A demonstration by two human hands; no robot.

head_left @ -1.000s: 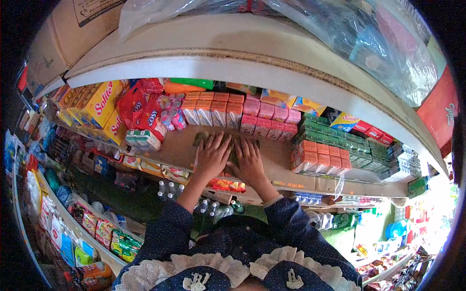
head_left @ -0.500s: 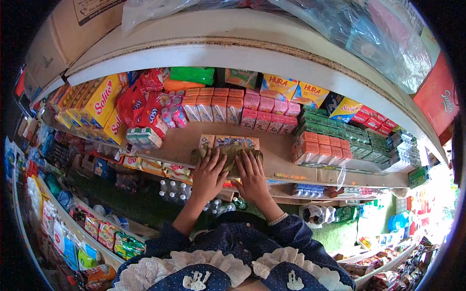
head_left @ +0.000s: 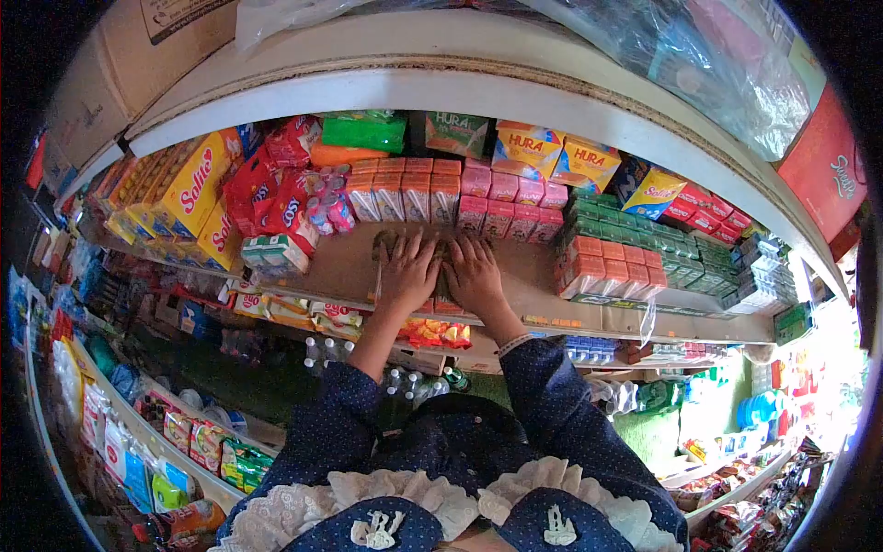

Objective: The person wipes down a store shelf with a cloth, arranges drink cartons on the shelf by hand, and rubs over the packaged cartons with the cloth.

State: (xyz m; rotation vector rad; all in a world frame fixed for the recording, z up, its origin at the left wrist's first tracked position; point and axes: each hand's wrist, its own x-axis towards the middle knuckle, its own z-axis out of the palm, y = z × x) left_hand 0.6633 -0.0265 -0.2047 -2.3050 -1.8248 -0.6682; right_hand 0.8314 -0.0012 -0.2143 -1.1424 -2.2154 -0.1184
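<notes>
On the middle shelf, my left hand (head_left: 407, 272) lies with its fingers stretched forward over a dark olive-brown cloth (head_left: 383, 242). Beside it, my right hand (head_left: 475, 276) rests on the cloth in the same way, fingers extended and slightly apart. Both palms face down. Under and between my hands, small drink cartons (head_left: 446, 304) show only in part; their print is hidden. Behind the fingertips stand rows of orange-topped cartons (head_left: 403, 190) and pink cartons (head_left: 498, 218).
Green cartons (head_left: 635, 241) and orange cartons (head_left: 616, 267) stand at the right. Yellow Solite boxes (head_left: 193, 184) and red Cosy bags (head_left: 276, 198) fill the left. A thick upper shelf edge (head_left: 441, 78) overhangs my reach. Bottles (head_left: 405, 382) stand below.
Both hands have slid forward, deeper onto the shelf, with the cloth under them. The cartons seen beyond the cloth earlier are now covered, and orange packets below have come into view.
</notes>
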